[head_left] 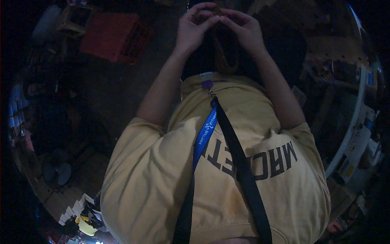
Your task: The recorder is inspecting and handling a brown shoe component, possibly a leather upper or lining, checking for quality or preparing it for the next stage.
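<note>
At the top of the head view, my left hand [192,26] and my right hand [248,31] meet in front of my lap. Thumbs and fingertips of both are pinched on a narrow brown strap [219,60], which looks like leather. Below them, the strap hangs down in a loop between my forearms. Its upper end, at my fingertips, is mostly covered by the fingers and too dark to make out in detail. A lanyard [206,132] in blue and black lies over my yellow shirt, with a small purple piece [207,84] at its lower end.
A red plastic crate [106,37] sits on the dark floor to the left. Farther back on that side stands a fan [57,170]. To the right, a cluttered shelf or bench with a pale curved-looking edge [352,118] runs alongside me. The light is dim.
</note>
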The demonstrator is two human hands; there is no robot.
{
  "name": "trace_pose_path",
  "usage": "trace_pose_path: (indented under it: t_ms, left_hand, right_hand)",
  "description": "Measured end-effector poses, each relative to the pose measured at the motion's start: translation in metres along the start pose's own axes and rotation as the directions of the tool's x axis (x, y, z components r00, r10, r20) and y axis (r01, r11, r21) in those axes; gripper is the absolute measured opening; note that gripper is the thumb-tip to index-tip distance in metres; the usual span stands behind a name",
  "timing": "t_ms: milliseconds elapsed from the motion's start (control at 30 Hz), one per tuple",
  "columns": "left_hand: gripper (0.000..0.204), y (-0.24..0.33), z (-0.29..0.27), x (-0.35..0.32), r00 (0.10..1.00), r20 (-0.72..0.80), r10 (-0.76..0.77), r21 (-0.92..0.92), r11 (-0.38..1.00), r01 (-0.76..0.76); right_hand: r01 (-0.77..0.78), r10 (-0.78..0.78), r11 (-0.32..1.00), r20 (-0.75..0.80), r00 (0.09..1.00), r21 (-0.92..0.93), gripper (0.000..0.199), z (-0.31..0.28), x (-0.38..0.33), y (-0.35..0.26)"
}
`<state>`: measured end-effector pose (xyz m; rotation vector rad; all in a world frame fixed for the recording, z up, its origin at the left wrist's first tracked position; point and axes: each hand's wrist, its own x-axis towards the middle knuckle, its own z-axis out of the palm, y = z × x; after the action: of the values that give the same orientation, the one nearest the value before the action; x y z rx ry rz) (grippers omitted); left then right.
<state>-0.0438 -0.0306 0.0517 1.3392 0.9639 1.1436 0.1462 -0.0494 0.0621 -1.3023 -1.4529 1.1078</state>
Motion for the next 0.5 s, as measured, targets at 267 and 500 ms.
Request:
trace_pose_path:
  t_ms: [267,500]
  left_hand:
    - [0.044,0.022,0.000,0.002,0.998,0.037,-0.059,0.065,0.996,0.056]
    - [0.045,0.012,-0.006,0.010,0.986,0.101,-0.130,-0.114,0.983,0.141]
  right_hand:
    - [0.116,-0.116,0.993,-0.012,0.993,0.024,0.033,-0.001,0.004,0.021]
    - [0.350,-0.396,0.881,-0.093,0.913,-0.317,0.022,0.004,-0.003,0.007]
